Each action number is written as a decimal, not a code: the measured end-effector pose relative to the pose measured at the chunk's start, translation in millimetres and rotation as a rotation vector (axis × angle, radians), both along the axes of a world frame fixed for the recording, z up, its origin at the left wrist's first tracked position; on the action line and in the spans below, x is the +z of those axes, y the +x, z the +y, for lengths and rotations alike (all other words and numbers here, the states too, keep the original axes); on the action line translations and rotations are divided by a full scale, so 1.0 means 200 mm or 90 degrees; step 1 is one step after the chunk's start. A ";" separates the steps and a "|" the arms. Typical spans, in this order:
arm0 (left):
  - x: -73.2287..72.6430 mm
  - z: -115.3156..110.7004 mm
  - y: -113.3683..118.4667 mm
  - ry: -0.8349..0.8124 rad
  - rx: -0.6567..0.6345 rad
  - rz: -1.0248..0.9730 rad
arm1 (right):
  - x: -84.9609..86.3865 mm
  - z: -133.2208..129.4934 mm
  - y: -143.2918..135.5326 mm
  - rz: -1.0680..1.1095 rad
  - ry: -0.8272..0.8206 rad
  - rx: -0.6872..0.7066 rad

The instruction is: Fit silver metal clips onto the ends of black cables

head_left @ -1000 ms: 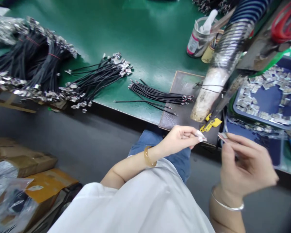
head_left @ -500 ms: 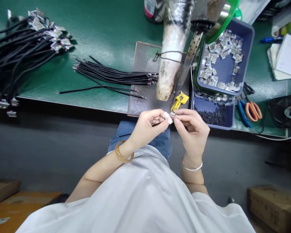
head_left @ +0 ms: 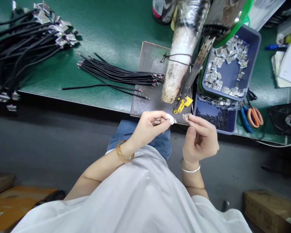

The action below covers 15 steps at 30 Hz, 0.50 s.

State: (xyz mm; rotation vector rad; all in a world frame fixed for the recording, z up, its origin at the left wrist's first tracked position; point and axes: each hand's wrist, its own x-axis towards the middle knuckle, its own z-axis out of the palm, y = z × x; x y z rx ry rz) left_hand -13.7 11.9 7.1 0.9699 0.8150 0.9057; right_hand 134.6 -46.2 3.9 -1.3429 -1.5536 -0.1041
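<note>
Metal connector (head_left: 187, 117), small and silvery, sits just nearer the wearer than the yellow clip (head_left: 183, 105) and a little to its right; the right hand (head_left: 201, 137) pinches it between thumb and fingers; the left hand (head_left: 147, 127), on the near left of the clip, has thumb and forefinger pressed together, with a white wrap on a fingertip and a tiny pale bit at their tips, too small to name. Half a second ago the fingertips met; now the right hand has drawn off to the right and a gap lies between them; the connector therefore appears to be in the right hand alone, not joined to whatever the left one pinches. Left of the clip, loose black cables (head_left: 121, 73) lie across worktop (head_left: 111, 29) and dark board (head_left: 147, 61); beyond it to the right, a blue tray (head_left: 229, 72) holds similar metal pieces.
</note>
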 end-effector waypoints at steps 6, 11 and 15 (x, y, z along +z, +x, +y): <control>-0.01 0.01 0.01 0.038 0.026 -0.007 | -0.04 0.03 -0.03 0.058 -0.017 0.047; -0.01 0.04 0.01 0.058 0.039 0.003 | -0.07 0.07 -0.01 0.155 -0.080 0.090; -0.01 0.06 0.03 0.068 0.073 0.028 | -0.06 0.09 0.00 -0.017 -0.029 0.078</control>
